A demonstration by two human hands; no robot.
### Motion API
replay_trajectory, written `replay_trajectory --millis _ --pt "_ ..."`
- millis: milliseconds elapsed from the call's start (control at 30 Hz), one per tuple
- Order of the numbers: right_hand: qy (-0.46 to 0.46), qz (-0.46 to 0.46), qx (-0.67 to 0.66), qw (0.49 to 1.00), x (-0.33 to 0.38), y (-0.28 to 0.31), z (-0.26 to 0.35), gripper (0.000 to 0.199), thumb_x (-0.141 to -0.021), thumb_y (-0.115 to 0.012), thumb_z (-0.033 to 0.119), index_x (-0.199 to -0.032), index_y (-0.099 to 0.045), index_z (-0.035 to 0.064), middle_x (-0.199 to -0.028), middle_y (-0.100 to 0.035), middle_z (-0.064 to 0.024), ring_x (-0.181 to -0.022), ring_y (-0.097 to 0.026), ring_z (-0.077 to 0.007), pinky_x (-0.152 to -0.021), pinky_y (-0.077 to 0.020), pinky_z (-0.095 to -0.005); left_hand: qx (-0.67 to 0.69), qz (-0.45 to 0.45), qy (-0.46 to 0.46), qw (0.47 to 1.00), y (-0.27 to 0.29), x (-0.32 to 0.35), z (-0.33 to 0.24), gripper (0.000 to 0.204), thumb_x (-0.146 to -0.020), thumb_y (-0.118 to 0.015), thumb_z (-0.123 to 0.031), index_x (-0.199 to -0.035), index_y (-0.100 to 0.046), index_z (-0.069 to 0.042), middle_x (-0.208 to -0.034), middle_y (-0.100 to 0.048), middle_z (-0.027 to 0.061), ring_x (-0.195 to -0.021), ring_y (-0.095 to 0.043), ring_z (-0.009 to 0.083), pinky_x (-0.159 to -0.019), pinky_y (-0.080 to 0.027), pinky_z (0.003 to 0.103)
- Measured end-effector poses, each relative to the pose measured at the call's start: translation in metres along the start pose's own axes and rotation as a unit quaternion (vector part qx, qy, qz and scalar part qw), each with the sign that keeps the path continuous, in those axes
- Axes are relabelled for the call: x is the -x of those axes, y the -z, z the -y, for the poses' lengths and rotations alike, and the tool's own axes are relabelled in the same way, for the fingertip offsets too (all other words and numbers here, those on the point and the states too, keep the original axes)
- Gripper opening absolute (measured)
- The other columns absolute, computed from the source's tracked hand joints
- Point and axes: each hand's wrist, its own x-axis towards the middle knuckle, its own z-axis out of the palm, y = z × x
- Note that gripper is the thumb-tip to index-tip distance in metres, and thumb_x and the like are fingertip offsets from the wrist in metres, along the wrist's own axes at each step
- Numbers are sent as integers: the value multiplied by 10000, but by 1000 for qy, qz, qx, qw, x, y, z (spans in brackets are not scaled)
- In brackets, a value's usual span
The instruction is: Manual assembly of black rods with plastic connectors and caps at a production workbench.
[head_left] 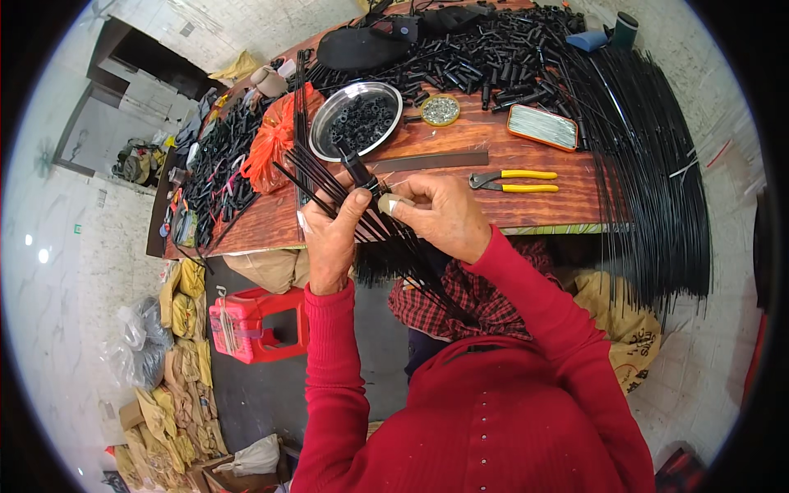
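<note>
Above the table's front edge, my left hand (333, 234) is closed around a bundle of thin black rods (390, 251) that look like umbrella ribs. A black plastic tube-shaped piece (357, 168) stands tilted among the rods by my left thumb. My right hand (448, 215) pinches thumb and forefinger together at the lower end of that piece; whatever lies between the fingertips is hidden. A pale wrap covers the right thumb's tip. The rods fan out at the upper left and run down toward my lap.
Behind the hands are a steel bowl (393, 92) of small black parts, a round tin (440, 110), a rectangular tin (542, 127) of thin metal pins and a dark strip (431, 160). Yellow-handled pliers (526, 181) lie right. Long black rods (657, 189) overhang the table's right side. A red stool (259, 324) stands below left.
</note>
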Motion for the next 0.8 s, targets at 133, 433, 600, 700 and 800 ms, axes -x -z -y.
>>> replay_trajectory --millis 133,433,600,700,800 --pt "22 -25 34 999 -3 -2 -4 198 -865 -732 129 -951 -713 -48 -775 -695 -49 -676 -603 -63 -589 -493 -254 15 -12 3 1000 -2 1 -3 295 -869 -744 -101 -1114 -678 50 -974 -710 71 -854 -638 120 -791 -524 271" --pt "8 -7 8 1000 -5 3 -9 189 -904 -691 128 -997 -715 -35 -760 -678 -25 -645 -576 -57 -555 -467 -241 -7 -14 -9 1000 -2 0 1 272 -873 -733 -78 -1113 -682 40 -980 -711 69 -864 -642 123 -802 -523 273" --pt "5 11 -73 997 -2 4 -14 187 -952 -642 128 -1051 -704 -17 -758 -637 20 -634 -546 -38 -551 -456 -216 1 3 -2 1000 2 0 1 312 -871 -749 -153 -1109 -686 39 -977 -714 69 -890 -641 129 -826 -516 286" --pt "-29 22 -64 997 0 3 -6 196 -952 -646 133 -1041 -699 -33 -778 -646 12 -647 -547 -36 -559 -463 -216 11 16 -6 1000 3 0 -1 352 -865 -760 -203 -1109 -687 39 -973 -716 72 -890 -645 135 -832 -515 291" --pt "-6 12 -57 998 3 0 -1 193 -955 -640 127 -1038 -695 -39 -780 -646 12 -659 -553 -40 -570 -469 -221 26 31 -6 999 5 0 -3 371 -859 -766 -224 -1108 -687 39 -968 -717 76 -883 -650 139 -832 -514 292"
